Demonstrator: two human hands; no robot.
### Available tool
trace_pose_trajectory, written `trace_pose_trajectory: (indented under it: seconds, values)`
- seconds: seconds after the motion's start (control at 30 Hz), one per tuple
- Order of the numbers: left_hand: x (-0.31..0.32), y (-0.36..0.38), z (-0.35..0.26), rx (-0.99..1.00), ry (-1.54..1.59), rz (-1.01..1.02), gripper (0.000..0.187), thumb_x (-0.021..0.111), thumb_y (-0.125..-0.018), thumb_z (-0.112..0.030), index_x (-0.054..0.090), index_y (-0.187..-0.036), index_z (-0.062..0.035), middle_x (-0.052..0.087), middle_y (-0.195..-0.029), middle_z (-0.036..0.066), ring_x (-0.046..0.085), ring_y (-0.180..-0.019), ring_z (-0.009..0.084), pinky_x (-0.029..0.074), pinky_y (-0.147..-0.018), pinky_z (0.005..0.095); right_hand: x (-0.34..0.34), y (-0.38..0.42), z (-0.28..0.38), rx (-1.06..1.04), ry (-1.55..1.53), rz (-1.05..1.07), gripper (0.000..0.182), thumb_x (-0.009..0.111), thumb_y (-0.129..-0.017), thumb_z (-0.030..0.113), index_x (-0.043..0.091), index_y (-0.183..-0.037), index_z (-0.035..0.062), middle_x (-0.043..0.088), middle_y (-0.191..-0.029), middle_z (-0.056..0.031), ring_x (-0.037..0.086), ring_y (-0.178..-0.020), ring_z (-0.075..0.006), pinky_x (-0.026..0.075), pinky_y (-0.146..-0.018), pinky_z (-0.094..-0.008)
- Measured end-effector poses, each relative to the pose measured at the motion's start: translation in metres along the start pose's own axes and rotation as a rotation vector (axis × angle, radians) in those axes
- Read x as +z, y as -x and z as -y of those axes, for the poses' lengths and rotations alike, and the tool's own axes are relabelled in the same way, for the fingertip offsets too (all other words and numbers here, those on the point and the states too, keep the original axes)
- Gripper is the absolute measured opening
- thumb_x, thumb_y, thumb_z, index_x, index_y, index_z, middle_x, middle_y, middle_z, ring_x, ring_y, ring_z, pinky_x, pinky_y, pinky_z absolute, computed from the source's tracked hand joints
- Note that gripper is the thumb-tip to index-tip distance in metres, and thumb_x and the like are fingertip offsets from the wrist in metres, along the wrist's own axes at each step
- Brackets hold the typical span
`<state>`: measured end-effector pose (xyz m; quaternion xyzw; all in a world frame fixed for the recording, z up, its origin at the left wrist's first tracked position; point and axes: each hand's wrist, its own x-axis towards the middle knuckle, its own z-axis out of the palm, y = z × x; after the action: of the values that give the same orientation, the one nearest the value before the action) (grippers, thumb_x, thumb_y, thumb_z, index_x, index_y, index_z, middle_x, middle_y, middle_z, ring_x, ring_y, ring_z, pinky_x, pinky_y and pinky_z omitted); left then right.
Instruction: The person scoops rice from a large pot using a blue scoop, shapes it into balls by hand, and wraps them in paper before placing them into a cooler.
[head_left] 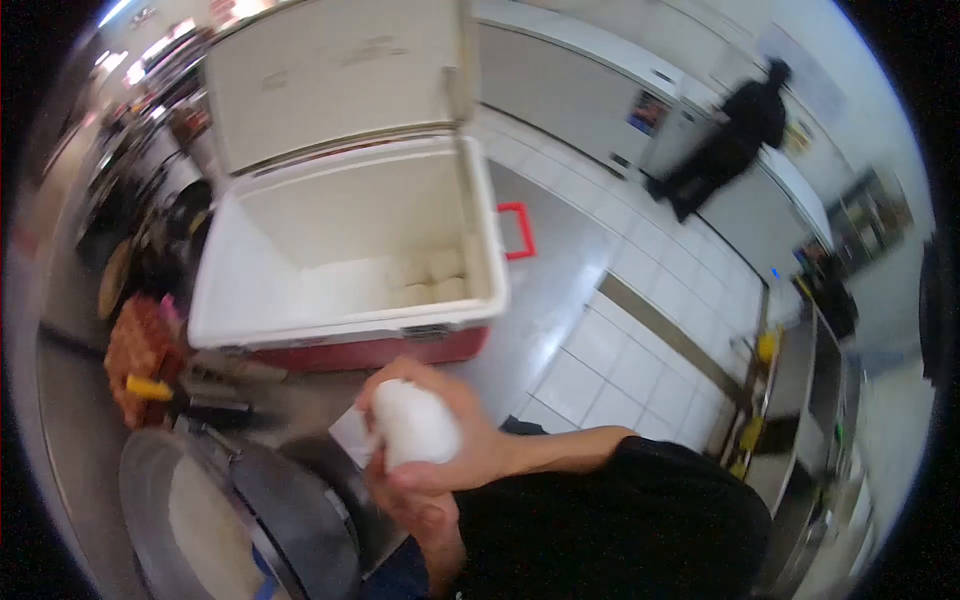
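A smooth white ball of dough point(415, 425) sits between my two hands. My right hand point(465, 425) curls around its far and right sides. Below it, my left hand point(415, 510) is closed against the underside of the dough, its fingers partly hidden. A flat white piece point(350, 437) shows just left of the hands; I cannot make out what it is. Ahead of them stands a cooler point(345, 338), white inside and red outside, with its lid point(340, 85) raised. Several pale dough balls point(440, 275) rest in its right back part.
A large metal bowl point(145, 490) with a pale mass of dough point(205, 520) is at lower left. Beside it lie a reddish-brown block point(140, 355) and a yellow-handled tool point(150, 387). The cooler stands on a steel table point(545, 270). Across the tiled floor point(600, 345), a person in black point(740, 130) stands by counters.
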<state>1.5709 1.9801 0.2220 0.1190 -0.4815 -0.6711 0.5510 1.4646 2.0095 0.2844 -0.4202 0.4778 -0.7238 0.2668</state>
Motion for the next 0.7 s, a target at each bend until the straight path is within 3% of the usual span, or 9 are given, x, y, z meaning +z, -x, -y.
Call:
trace_pose_trajectory:
  seconds: [0.07, 0.13, 0.17, 0.2, 0.27, 0.33, 0.47, 0.57, 0.7]
  values:
    - [0.002, -0.009, -0.001, -0.107, 0.379, 0.273, 0.063, 0.064, -0.087, -0.035, 0.043, -0.132, 0.0044, 0.05, -0.133, 0.023, 0.047, -0.126, 0.0342, 0.037, -0.106, 0.051, -0.023, -0.025, 0.022, 0.019, 0.02, 0.076, 0.072, 0.083, -0.067, 0.04, 0.049, -0.12, 0.0046, 0.056, -0.105, -0.008, 0.058, -0.089, -0.013, 0.048, -0.075, -0.0272]
    - [-0.002, -0.018, 0.011, -0.18, 0.463, 0.285, 0.061, 0.064, -0.088, -0.032, 0.046, -0.131, 0.0059, 0.051, -0.133, 0.023, 0.046, -0.127, 0.034, 0.033, -0.108, 0.0514, -0.042, -0.054, 0.026, 0.094, 0.014, 0.17, 0.054, 0.08, -0.071, 0.023, 0.053, -0.116, 0.008, 0.056, -0.103, -0.0056, 0.055, -0.095, -0.012, 0.045, -0.082, -0.0273]
    - [0.006, -0.033, 0.009, -0.196, 0.341, 0.289, 0.056, 0.061, -0.09, -0.033, 0.048, -0.129, 0.0065, 0.053, -0.131, 0.023, 0.048, -0.127, 0.0331, 0.036, -0.106, 0.0481, -0.054, -0.077, 0.02, 0.152, 0.075, 0.205, 0.055, 0.08, -0.072, 0.025, 0.052, -0.116, 0.008, 0.058, -0.099, -0.0047, 0.057, -0.091, -0.0121, 0.047, -0.079, -0.0278]
    - [0.002, -0.038, 0.01, -0.131, 0.316, 0.243, 0.056, 0.061, -0.09, -0.033, 0.048, -0.129, 0.0065, 0.053, -0.131, 0.023, 0.048, -0.127, 0.0331, 0.036, -0.106, 0.0481, -0.063, -0.104, 0.011, 0.208, 0.15, 0.22, 0.055, 0.08, -0.073, 0.026, 0.051, -0.116, 0.008, 0.059, -0.095, -0.0037, 0.058, -0.086, -0.0121, 0.048, -0.076, -0.0283]
    - [-0.021, -0.035, 0.014, -0.324, -0.035, 0.138, 0.059, 0.061, -0.089, -0.041, 0.052, -0.126, 0.0027, 0.055, -0.127, 0.023, 0.053, -0.12, 0.0367, 0.044, -0.099, 0.0522, -0.07, -0.17, -0.004, 0.3, 0.23, 0.182, 0.056, 0.08, -0.077, 0.031, 0.048, -0.117, 0.0077, 0.062, -0.089, -0.0044, 0.061, -0.08, -0.0132, 0.051, -0.071, -0.0303]
    - [-0.049, -0.015, 0.017, -0.37, -0.239, -0.031, 0.057, 0.059, -0.091, -0.043, 0.055, -0.122, 0.0047, 0.061, -0.118, 0.022, 0.06, -0.11, 0.0327, 0.049, -0.093, 0.0469, -0.072, -0.233, -0.034, 0.37, 0.417, 0.292, 0.057, 0.077, -0.08, 0.038, 0.047, -0.118, 0.0076, 0.064, -0.091, -0.0086, 0.062, -0.081, -0.015, 0.052, -0.07, -0.0315]
    - [-0.074, 0.023, -0.003, -0.435, -0.493, -0.298, 0.053, 0.061, -0.092, -0.041, 0.058, -0.118, 0.0047, 0.066, -0.105, 0.019, 0.065, -0.098, 0.0287, 0.053, -0.086, 0.0418, -0.087, -0.325, -0.199, 0.313, 0.933, 0.481, 0.071, 0.069, -0.077, 0.056, 0.047, -0.123, 0.0066, 0.067, -0.095, -0.016, 0.066, -0.087, -0.0288, 0.052, -0.081, -0.0411]
    - [-0.065, 0.049, -0.02, -0.46, -0.633, -0.597, 0.035, 0.058, -0.093, -0.023, 0.059, -0.114, 0.0049, 0.067, -0.097, 0.016, 0.065, -0.092, 0.0226, 0.052, -0.083, 0.0352, -0.089, -0.339, -0.316, 0.224, 1.148, 0.481, 0.077, 0.069, -0.075, 0.056, 0.044, -0.127, 0.0051, 0.067, -0.098, -0.0186, 0.065, -0.093, -0.0357, 0.05, -0.087, -0.0454]
    - [-0.052, 0.071, -0.023, -0.422, -0.81, -0.771, 0.024, 0.056, -0.094, -0.014, 0.061, -0.11, 0.0037, 0.067, -0.093, 0.014, 0.065, -0.085, 0.0206, 0.052, -0.077, 0.0333, -0.078, -0.299, -0.374, 0.305, 1.039, 0.56, 0.07, 0.068, -0.077, 0.055, 0.048, -0.122, 0.005, 0.066, -0.089, -0.0215, 0.064, -0.094, -0.0374, 0.048, -0.087, -0.0455]
